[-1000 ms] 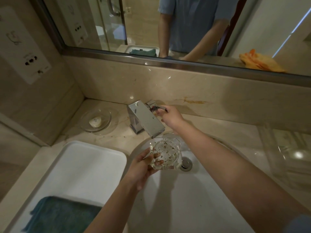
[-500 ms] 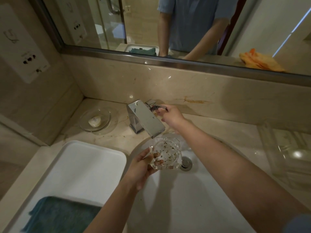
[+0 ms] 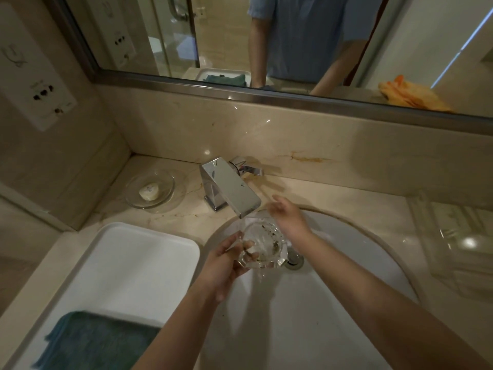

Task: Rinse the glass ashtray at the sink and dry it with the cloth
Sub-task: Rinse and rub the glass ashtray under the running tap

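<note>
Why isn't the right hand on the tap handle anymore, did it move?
Yes. The right hand left the faucet handle and came down toward the person, now beside the glass ashtray under the spout.

A clear faceted glass ashtray carries dark brown and black flecks. The round basin of the sink is plain white, like the rectangular plastic tray holding a teal terry cloth. The beige marble tabletop shows thin amber veins (one rusty streak on the backsplash). The square tap is mirror-bright chrome.
</note>
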Demonstrator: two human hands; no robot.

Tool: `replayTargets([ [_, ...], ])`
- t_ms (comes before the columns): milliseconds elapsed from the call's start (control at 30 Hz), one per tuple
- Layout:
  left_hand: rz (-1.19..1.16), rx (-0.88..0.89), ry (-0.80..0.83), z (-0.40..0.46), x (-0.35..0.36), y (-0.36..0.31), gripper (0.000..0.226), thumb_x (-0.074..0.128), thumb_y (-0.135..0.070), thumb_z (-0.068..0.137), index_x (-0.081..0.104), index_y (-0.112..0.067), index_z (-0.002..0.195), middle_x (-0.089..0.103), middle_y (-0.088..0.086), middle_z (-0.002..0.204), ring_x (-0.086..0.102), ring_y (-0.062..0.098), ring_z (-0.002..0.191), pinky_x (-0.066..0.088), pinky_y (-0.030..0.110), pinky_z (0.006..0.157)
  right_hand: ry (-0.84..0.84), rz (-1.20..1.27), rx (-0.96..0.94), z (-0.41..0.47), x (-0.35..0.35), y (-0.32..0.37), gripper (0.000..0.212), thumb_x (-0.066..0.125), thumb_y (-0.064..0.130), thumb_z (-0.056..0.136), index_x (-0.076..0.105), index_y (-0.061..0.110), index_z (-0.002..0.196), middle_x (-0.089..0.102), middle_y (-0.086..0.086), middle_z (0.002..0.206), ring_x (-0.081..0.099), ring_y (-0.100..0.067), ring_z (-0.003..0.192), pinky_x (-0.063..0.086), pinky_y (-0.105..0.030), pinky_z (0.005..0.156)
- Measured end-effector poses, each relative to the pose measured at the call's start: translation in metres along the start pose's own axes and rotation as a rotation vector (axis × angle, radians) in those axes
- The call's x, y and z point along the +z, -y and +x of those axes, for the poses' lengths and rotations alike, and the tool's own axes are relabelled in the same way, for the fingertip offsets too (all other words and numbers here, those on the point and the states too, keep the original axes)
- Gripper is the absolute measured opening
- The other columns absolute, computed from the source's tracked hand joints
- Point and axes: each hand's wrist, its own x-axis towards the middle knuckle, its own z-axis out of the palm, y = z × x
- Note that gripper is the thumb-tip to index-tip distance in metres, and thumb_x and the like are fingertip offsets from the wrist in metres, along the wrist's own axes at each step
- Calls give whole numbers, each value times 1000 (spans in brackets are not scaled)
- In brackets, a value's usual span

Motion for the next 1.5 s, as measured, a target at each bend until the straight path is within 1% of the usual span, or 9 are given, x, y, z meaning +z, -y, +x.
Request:
replayTargets([
  [100,3,6,-2,0,1,1,35,46,-5,95,51,-12,128,67,7,102,69,19,77,55,27,67,33,84,91,-14,0,-24,53,54,41,90,39,22,137,50,1,130,52,-15,109,41,-26,83],
  [167,6,8,-7,0,1,2,35,46,-2,94,52,-10,127,68,7,98,66,22,80,54,31,73,86,112,160,-21,1,-32,46,54,43,90,45,22,129,60,3,113,60,-9,87,45,-23,67],
  [333,13,19,-6,-2,1,3,29,45,1,93,59,-4,118,72,5,87,68,19,75,57,27,63,177,324,183,-25,8,-47,24,56,16,92,57,9,114,72,2,78,69,-10,61,51,-28,63],
  [500,-3,36,12,-4,-1,2,29,44,1,93,60,-5,116,76,1,79,72,13,68,55,22,55,279,298,175,-30,11,-54,65,76,5,73,45,16,130,66,-18,113,65,-29,103,47,-47,99],
  [733,-12,54,33,-7,1,3,30,43,1,94,63,-11,112,77,4,90,72,14,76,56,23,59,141,129,105,-24,14,-44,96,86,14,60,27,33,134,60,-2,92,62,-9,83,50,-21,66],
  [933,-34,41,10,-9,3,3,29,43,0,94,60,-15,112,77,0,80,72,12,70,56,22,56,28,158,108,-16,15,-35,62,81,23,69,49,16,122,66,-10,107,66,-21,83,56,-37,75],
  [1233,-25,68,14,-10,2,0,29,41,2,93,65,-12,103,76,-1,75,72,11,66,56,22,55,56,261,195,-21,12,-39,8,62,24,88,64,20,94,70,3,83,63,-13,66,46,-19,53],
  [1367,-54,71,22,-11,1,0,28,44,1,92,66,-14,100,77,2,77,72,12,68,57,23,57,147,259,156,-24,9,-39,31,75,7,75,61,15,101,67,-1,87,63,-15,73,51,-27,67],
  [1500,-61,74,24,-11,0,-1,27,42,0,94,65,-12,101,76,1,75,72,13,67,57,23,56,92,216,66,-31,2,-29,61,79,27,71,46,28,123,52,13,107,55,-3,92,45,-16,64],
])
